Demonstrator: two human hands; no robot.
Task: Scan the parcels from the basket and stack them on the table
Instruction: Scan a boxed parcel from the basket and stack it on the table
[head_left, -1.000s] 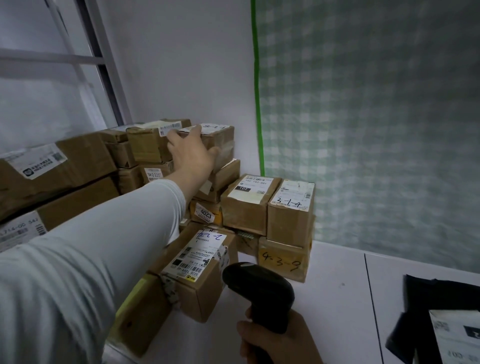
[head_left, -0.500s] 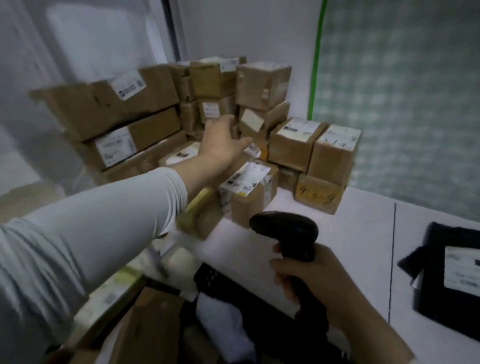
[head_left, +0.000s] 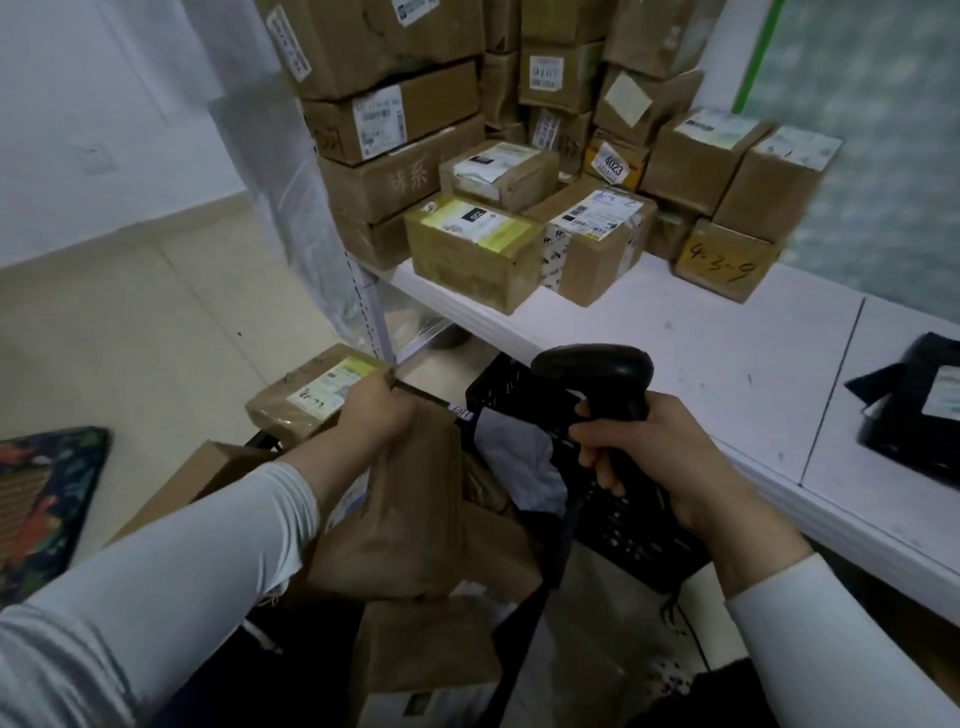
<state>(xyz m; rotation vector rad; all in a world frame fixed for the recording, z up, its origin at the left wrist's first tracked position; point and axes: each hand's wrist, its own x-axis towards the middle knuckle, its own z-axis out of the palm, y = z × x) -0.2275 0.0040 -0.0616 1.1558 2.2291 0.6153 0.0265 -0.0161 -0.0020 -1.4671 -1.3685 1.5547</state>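
Knuckles of the left grip curl round the right end of a brown cardboard parcel with a white-and-yellow label, at the far-left corner of the black basket below the desk. The right grip clenches the black scanner. Taped, labelled boxes are stacked on the desk.

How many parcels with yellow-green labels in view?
2. One on the yellowish box at the table's front left corner; one on the brown box low down beside the left hand, below table level. More may be hidden in the stacks or basket.
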